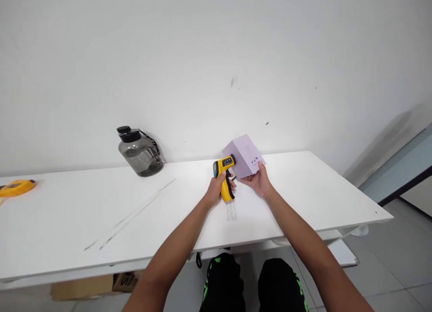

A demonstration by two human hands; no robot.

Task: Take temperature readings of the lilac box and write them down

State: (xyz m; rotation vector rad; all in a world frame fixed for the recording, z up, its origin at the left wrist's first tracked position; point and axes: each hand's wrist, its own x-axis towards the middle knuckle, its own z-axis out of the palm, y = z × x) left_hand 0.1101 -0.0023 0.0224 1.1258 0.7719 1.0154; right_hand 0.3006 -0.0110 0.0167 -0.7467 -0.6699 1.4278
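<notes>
My left hand (215, 188) is wrapped round the handle of a yellow and black infrared thermometer (227, 193), its front end pointing up and to the right. Close to that front end is a lilac box (248, 154) with small dark marks on its face, tilted above the white table. My right hand (259, 181) holds the box by its lower edge, thumb on the marked face and fingers underneath. Whether the thermometer touches the box I cannot tell. Faint grey printed marks show on the tabletop below the thermometer's handle.
A grey see-through water bottle (143, 152) with a black lid stands left, near the wall. Another yellow and black tool (17, 188) lies at the far left of the white table (151, 226). Below the table are cardboard boxes (83, 287). A pale panel (401, 168) leans at the right.
</notes>
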